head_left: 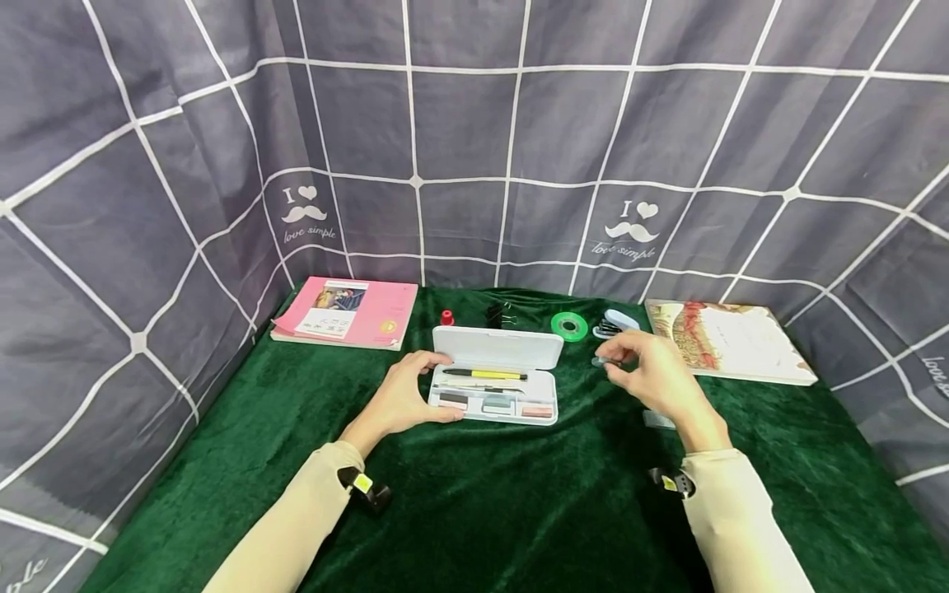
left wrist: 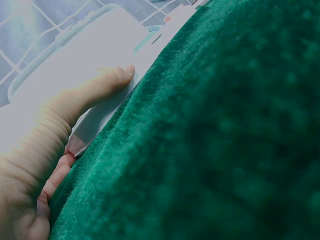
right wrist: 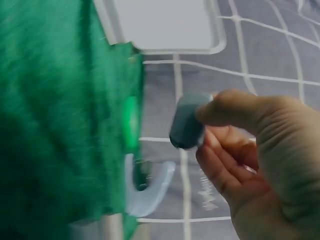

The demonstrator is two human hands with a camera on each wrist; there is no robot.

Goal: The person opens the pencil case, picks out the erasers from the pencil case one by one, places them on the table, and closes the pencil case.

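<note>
Sleeves, beige, enter from 6 o'clock in the head view, each with a small black wrist unit. Left hand [head_left: 404, 395] rests on the green cloth [head_left: 504, 511] at the 9 o'clock end of the case [head_left: 495, 397]; fingers curled round that short end, thumb on the near edge. Left wrist view confirms: thumb [left wrist: 107, 82] lies flat against the white case wall, other fingers tucked under it at the cloth. Case is white, lid [head_left: 498, 347] open and standing back toward 12 o'clock. Tray holds a yellow pen [head_left: 485, 374], a darker pen just below it, and small blocks along the near edge, one of them pinkish at the 3 o'clock end. Right hand [head_left: 652, 379] is raised just off the 3 o'clock side of the case, apart from it, pinching a small grey-blue eraser [right wrist: 189, 120] between thumb and fingertips; remaining fingers loosely curled. Behind the case, toward 12 o'clock: red cap [head_left: 447, 317], black clips [head_left: 500, 313], green tape roll [head_left: 569, 326], pale blue stapler [head_left: 617, 322]. Pink book [head_left: 346, 311] at 10 o'clock, pale book [head_left: 730, 340] at 2 o'clock. Grey grid curtain [head_left: 474, 140] encloses the table on three sides.
</note>
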